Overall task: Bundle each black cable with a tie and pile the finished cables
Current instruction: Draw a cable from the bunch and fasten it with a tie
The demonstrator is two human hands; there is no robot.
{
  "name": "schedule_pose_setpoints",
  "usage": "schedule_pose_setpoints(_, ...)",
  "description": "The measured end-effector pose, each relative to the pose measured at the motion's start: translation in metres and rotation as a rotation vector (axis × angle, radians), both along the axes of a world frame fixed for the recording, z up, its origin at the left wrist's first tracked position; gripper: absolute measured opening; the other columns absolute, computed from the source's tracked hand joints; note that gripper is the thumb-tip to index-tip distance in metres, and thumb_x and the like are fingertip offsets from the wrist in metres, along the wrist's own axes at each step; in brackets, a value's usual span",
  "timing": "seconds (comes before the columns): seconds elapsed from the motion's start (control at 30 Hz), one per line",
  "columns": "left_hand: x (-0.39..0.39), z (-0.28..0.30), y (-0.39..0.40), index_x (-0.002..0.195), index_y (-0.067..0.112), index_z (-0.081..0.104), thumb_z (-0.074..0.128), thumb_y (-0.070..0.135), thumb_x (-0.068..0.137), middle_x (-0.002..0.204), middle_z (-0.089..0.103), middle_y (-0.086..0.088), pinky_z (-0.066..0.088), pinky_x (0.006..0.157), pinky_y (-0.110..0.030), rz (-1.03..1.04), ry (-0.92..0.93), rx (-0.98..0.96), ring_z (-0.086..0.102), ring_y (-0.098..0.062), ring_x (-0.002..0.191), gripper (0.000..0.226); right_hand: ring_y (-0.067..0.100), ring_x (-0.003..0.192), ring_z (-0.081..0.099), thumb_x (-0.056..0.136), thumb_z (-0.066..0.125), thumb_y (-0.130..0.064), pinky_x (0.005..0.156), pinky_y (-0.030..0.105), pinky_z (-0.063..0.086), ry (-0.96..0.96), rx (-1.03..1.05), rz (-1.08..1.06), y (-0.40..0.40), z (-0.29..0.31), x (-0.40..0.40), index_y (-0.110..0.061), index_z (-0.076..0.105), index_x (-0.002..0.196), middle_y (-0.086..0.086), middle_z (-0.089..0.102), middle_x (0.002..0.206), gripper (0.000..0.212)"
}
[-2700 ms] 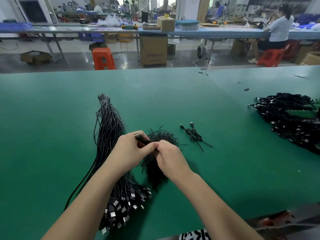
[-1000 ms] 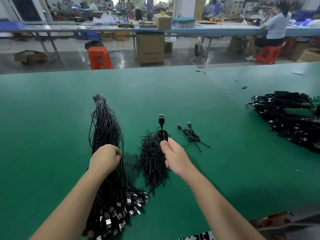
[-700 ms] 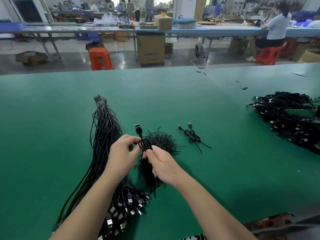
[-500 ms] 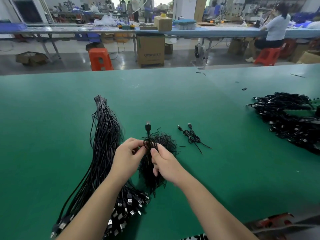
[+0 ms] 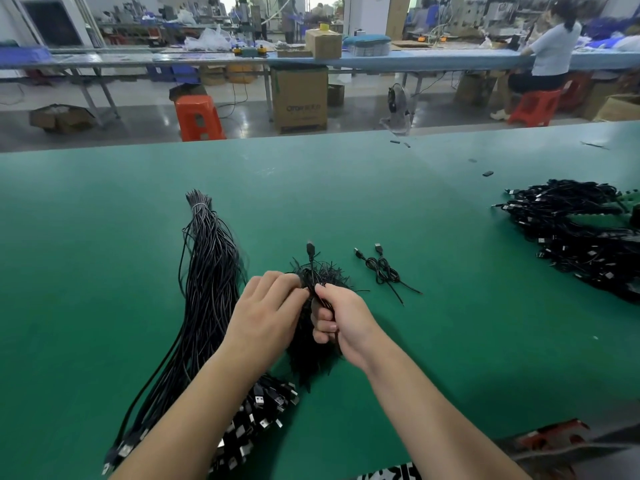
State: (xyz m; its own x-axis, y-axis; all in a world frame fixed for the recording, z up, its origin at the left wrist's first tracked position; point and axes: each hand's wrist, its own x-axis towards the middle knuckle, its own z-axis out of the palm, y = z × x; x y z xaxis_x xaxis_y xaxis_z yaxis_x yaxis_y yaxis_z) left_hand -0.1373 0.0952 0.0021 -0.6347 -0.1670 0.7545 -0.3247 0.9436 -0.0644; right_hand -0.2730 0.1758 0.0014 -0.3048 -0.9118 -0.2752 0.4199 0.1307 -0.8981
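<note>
Cable in hand is black and coiled small, held above the middle of the green desk, a little toward its near edge. Its plug end sticks up and away from the person, past the fingertips. The right hand has its fingers curled round the coiled part, so its grip is closed on the cable. The left hand meets it from the left, fingertips pinching at the same coil; whether they hold the cable alone or also a tie cannot be told.

Directly under both hands lies a bushy heap of short black ties, spreading toward the near edge. Left of it, a long sheaf of loose cables runs from a bound tip far out on the desk back to the near edge, where the metal plugs fan out beneath the left forearm. Just right of the ties, one finished cable lies by itself, knotted in the middle with two plugs pointing away. Well apart, at the right edge of the desk, sits a large pile of bundled cables.
</note>
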Motion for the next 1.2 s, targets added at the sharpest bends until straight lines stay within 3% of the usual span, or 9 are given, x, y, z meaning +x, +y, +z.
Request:
schedule_pose_setpoints(0.17,-0.002,-0.001,0.003,0.098,0.008,0.065,0.04,-0.001,0.097,0.131,0.065,-0.01,0.043,0.103,-0.038,-0.143,-0.069,0.018,0.053,-0.023,0.134,0.026,0.011,0.039,0.02,0.1,0.04,-0.019,0.041,0.022,0.03,0.029,0.069,0.065,-0.001,0.009,-0.003,-0.019,0.044,0.07,-0.003,0.028,0.051,0.031)
schedule_pose_setpoints(0.23,-0.003,0.001,0.002,0.096,0.009,0.066,0.044,-0.002,0.092,0.127,0.068,-0.006,0.043,0.104,-0.036,-0.14,-0.109,0.067,0.057,-0.019,0.13,0.025,0.011,0.04,0.019,0.099,0.04,-0.02,0.04,0.021,0.029,0.049,0.093,0.092,0.0,0.009,-0.002,-0.022,0.048,0.064,-0.003,0.028,0.053,0.035)
schedule_pose_setpoints(0.33,-0.004,0.006,0.005,0.091,0.011,0.069,0.05,0.008,0.09,0.105,0.074,0.001,0.043,0.089,-0.032,-0.063,-0.094,0.22,0.069,-0.018,0.106,0.02,0.011,0.041,0.018,0.1,0.038,-0.022,0.041,0.022,0.028,0.081,0.121,0.131,0.001,0.008,-0.002,-0.022,0.045,0.07,-0.004,0.027,0.055,0.031)
schedule_pose_setpoints(0.43,-0.005,0.013,0.01,0.089,0.011,0.067,0.052,0.017,0.096,0.085,0.07,0.004,0.04,0.078,-0.035,-0.008,0.011,0.472,0.062,-0.017,0.081,0.018,0.012,0.043,0.019,0.101,0.035,-0.023,0.041,0.024,0.026,0.166,0.097,0.171,0.001,0.007,-0.001,-0.018,0.042,0.076,-0.007,0.028,0.053,0.027)
schedule_pose_setpoints(0.63,-0.007,0.022,0.014,0.092,0.019,0.065,0.062,0.013,0.097,0.084,0.066,0.014,0.04,0.068,-0.016,0.063,0.137,0.813,0.059,-0.003,0.081,0.009,0.01,0.046,0.024,0.092,0.043,-0.038,0.043,0.028,0.025,0.328,0.013,0.153,0.002,0.004,0.007,-0.018,0.041,0.08,-0.009,0.033,0.057,0.023)
schedule_pose_setpoints(0.77,-0.009,0.024,0.011,0.086,0.029,0.065,0.062,0.019,0.096,0.086,0.065,0.026,0.037,0.059,-0.005,0.097,0.173,0.929,0.056,0.01,0.068,0.014,0.014,0.059,0.039,0.103,0.04,-0.042,0.059,0.04,0.034,0.902,-0.015,0.091,0.006,0.0,0.009,-0.014,0.04,0.078,-0.004,0.045,0.067,0.037)
schedule_pose_setpoints(0.9,-0.011,0.023,0.008,0.08,0.036,0.061,0.062,0.023,0.096,0.08,0.066,0.025,0.038,0.063,-0.006,0.136,0.112,1.025,0.059,0.008,0.079,0.021,0.023,0.066,0.051,0.107,0.034,-0.038,0.061,0.043,0.037,1.227,-0.008,0.103,0.011,0.003,0.007,-0.024,0.034,0.076,-0.003,0.05,0.068,0.034)
schedule_pose_setpoints(1.0,-0.01,0.023,0.002,0.08,0.031,0.067,0.063,0.021,0.095,0.066,0.064,0.023,0.038,0.056,-0.009,0.148,0.035,1.149,0.056,0.006,0.064,0.019,0.033,0.076,0.058,0.108,0.03,-0.036,0.065,0.042,0.037,1.496,0.009,0.168,0.012,0.005,0.003,-0.021,0.034,0.085,0.004,0.058,0.082,0.027)
schedule_pose_setpoints(1.2,-0.011,0.024,-0.002,0.079,0.02,0.072,0.065,0.018,0.095,0.056,0.059,0.015,0.036,0.049,-0.015,0.098,0.03,1.377,0.043,-0.001,0.049,0.017,0.033,0.083,0.062,0.106,0.033,-0.034,0.066,0.04,0.037,1.575,0.066,0.192,0.011,0.003,0.006,-0.021,0.036,0.09,0.007,0.064,0.094,0.021)
